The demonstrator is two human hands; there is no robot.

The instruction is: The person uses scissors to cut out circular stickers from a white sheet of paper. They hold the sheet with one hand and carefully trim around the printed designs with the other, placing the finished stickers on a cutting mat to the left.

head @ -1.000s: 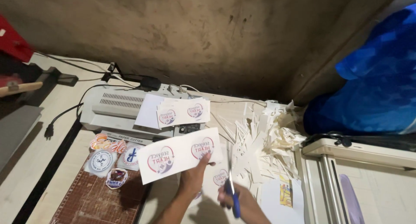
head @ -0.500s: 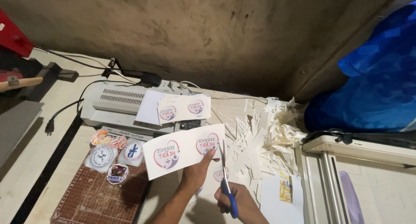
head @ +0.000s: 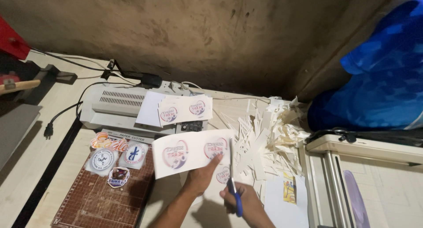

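- A pale worktop (head: 61, 122) runs along a stained brown wall (head: 198, 34), dim at the back; blue plastic sheeting (head: 379, 87) fills the right corner.
- The right hand (head: 246, 203) is clenched through the blue handles of the scissors (head: 233, 184), blades pointing up and meeting the right edge of the sheet (head: 189, 153).
- The left hand (head: 200, 179) pinches that sheet from below, thumb near its lower edge, holding it tilted above the worktop; two round red-and-blue prints show on it.
- Whether the blades are parted or closed on the paper is hard to tell at this angle.
- Just right of the sheet lies a heap of white offcuts (head: 269, 140).
- Behind the sheet stands a grey laminator (head: 119, 106) with more printed sheets (head: 185, 109) resting on it; black cables (head: 79, 65) trail from it to the wall.
- To the left, a brown cutting mat (head: 97, 201) carries cut stickers (head: 116, 155).
- At the right is a cream paper trimmer (head: 365, 166), cut off by the frame.
- Both forearms leave the bottom edge; a red object (head: 11, 40) at the far left is only partly seen.
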